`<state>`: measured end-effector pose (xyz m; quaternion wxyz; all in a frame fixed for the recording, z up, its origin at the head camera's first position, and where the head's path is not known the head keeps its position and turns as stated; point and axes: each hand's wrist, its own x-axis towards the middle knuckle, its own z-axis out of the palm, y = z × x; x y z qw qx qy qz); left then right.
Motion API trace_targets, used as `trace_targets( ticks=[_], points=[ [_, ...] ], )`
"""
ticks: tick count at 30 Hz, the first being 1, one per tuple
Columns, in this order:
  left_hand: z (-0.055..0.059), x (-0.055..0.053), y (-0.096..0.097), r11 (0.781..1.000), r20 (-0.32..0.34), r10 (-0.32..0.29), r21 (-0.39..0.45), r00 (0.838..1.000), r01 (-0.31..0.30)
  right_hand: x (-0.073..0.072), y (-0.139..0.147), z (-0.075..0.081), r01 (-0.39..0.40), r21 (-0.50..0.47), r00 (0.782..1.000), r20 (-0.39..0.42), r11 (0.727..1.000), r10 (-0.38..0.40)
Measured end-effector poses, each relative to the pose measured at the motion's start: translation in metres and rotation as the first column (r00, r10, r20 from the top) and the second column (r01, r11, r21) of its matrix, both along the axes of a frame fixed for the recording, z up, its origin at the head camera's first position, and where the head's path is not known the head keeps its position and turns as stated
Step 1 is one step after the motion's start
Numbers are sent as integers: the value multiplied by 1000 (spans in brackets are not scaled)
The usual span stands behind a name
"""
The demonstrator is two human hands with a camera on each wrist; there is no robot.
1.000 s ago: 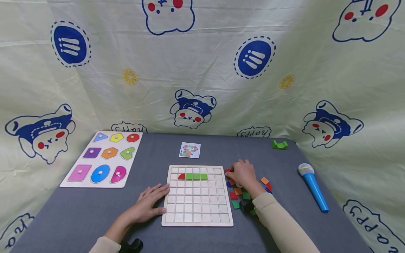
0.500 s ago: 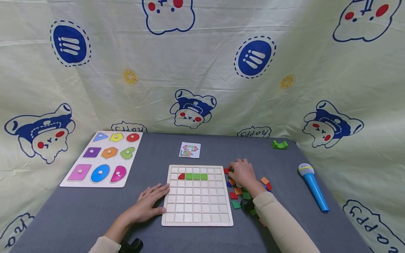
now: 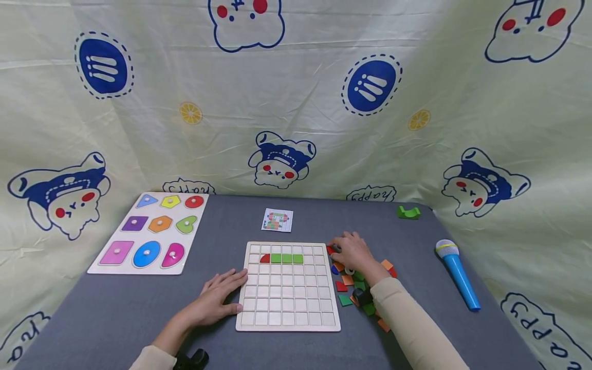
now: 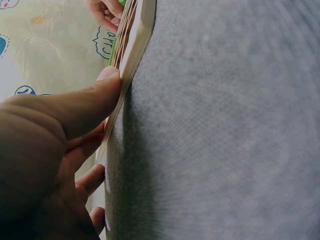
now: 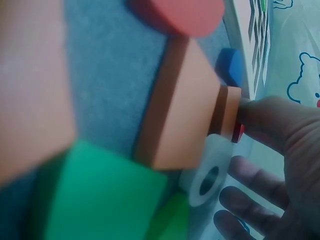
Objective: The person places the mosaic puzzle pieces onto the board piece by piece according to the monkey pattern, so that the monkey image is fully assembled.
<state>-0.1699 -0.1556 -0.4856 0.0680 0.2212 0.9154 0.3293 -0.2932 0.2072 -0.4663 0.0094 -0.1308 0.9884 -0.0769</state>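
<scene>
My left hand [image 3: 217,299] lies along the left side of a white grid board [image 3: 289,329], fingers stretched out. In the left wrist view its thumb [image 4: 107,82] rests on the board's edge. On the board, a red rounded block [image 3: 265,258] and a row of green blocks [image 3: 287,258] fill part of one row. Beyond the board's upper right corner, my right hand [image 3: 355,254] has thumb and index finger around a small red block [image 3: 330,250]; its shape is mostly hidden. A white ring [image 5: 207,172] and orange block [image 5: 182,110] lie close by in the right wrist view.
Loose colored blocks, among them a green one [image 3: 345,300], lie right of the board under the right forearm. A pattern card [image 3: 277,220] sits behind the board. A shape puzzle [image 3: 150,231] is at left; a blue microphone [image 3: 460,277] and green arched block [image 3: 409,212] at right.
My right hand has shifted slightly left, its index finger reaching out over the red block. The red block has slid slightly left. The left hand and board stay in place.
</scene>
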Motion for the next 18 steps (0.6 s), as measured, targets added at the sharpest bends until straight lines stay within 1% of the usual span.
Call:
trace_targets(
  ticks=[4, 11, 14, 18],
  points=[
    [0, 0, 0, 1000, -4, -2, -2, 1000, 2, 0, 1, 0, -12, -9, 1000, 3, 1000, 12],
    [-1, 1, 0, 1000, -6, -2, -1, 1000, 2, 2, 3, -1, -21, -10, 1000, -15, 1000, 21],
    [-1, 1, 0, 1000, 1, 2, 4, 1000, -2, 5, 3, 0, -24, -20, 999, -32, 1000, 24],
    [0, 1, 0, 1000, 4, 3, 4, 1000, -3, 12, 1, 3, -52, -36, 997, -65, 998, 50]
  ],
)
